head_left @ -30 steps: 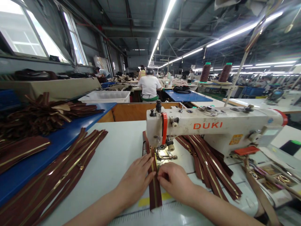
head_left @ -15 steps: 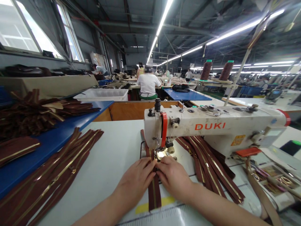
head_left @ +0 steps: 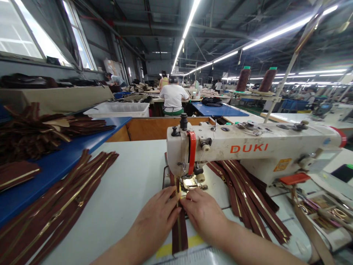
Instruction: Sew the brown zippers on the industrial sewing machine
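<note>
A brown zipper [head_left: 179,232] runs lengthwise under the head of a white sewing machine [head_left: 209,141], its near end lying flat on the table toward me. My left hand [head_left: 157,213] is closed on the zipper's left side, thumb and fingertips pressed together just in front of the presser foot. My right hand [head_left: 205,213] pinches at the right edge, its fingertips close to the left ones. Between the fingertips and the needle area a small gold-coloured part shows; I cannot make out what it is. The fingers hide the middle of the zipper.
Several brown zippers with gold teeth [head_left: 63,206] lie at the left, and another bunch [head_left: 248,195] lies under the machine arm. A blue-topped table [head_left: 57,162] carries a brown heap. At the right sits a tray of small parts [head_left: 322,213]. Ahead, a person [head_left: 173,97] sits facing away.
Both hands have drawn slightly toward me, away from the presser foot. The zipper's near end reaches a little closer, and a gold-coloured part now shows beside the fingertips. The view has shifted slightly.
</note>
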Demonstrator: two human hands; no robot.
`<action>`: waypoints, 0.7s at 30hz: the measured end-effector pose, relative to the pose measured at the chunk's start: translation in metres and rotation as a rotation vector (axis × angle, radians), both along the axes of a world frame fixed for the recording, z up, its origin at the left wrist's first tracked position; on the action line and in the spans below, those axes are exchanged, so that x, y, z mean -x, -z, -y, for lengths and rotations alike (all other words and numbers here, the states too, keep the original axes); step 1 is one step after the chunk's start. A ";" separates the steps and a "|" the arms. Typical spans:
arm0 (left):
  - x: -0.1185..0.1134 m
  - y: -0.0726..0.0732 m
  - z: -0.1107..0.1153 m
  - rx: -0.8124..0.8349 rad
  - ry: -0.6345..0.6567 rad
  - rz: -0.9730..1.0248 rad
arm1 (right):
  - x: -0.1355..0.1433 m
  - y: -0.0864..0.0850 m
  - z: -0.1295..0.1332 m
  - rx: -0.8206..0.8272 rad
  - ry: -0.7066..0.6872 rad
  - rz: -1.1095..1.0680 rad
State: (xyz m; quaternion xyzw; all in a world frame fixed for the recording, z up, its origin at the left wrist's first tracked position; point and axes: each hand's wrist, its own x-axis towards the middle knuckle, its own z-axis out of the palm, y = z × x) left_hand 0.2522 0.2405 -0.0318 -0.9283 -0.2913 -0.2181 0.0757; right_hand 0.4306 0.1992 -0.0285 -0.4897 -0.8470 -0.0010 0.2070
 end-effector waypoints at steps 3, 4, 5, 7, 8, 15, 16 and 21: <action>0.002 0.005 0.001 -0.016 -0.020 -0.041 | 0.001 0.002 0.000 -0.053 -0.017 0.061; 0.002 0.006 0.001 -0.016 -0.031 -0.052 | 0.002 0.003 0.001 -0.060 -0.019 0.073; 0.002 0.007 0.000 -0.015 -0.042 -0.059 | 0.002 0.002 0.001 -0.061 -0.020 0.080; 0.002 0.007 0.000 -0.008 -0.054 -0.074 | 0.002 0.000 0.001 -0.052 -0.023 0.081; 0.002 0.006 -0.001 -0.007 -0.053 -0.078 | 0.000 -0.001 0.001 -0.041 -0.027 0.072; -0.003 -0.004 -0.008 0.012 -0.011 -0.101 | -0.034 -0.013 -0.027 0.080 0.109 -0.285; -0.003 -0.003 -0.009 0.014 -0.012 -0.098 | -0.038 -0.014 -0.036 0.115 0.143 -0.337; -0.001 0.004 -0.012 0.037 -0.029 -0.075 | -0.041 -0.014 -0.076 0.251 0.108 -0.453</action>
